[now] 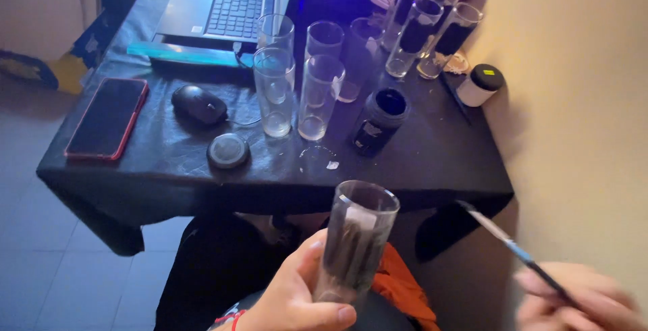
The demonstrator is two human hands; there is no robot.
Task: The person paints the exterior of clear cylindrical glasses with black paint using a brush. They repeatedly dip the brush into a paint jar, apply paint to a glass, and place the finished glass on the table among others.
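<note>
Beyond my lap, clear empty tumblers and an open dark jar crowd the black-draped table; my left hand grips a tall paint-darkened glass, my right hand pinches a thin brush.

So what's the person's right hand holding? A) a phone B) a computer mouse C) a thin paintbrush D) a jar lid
C: the right hand grips a thin paintbrush, while the left hand holds a tall glass.
</note>
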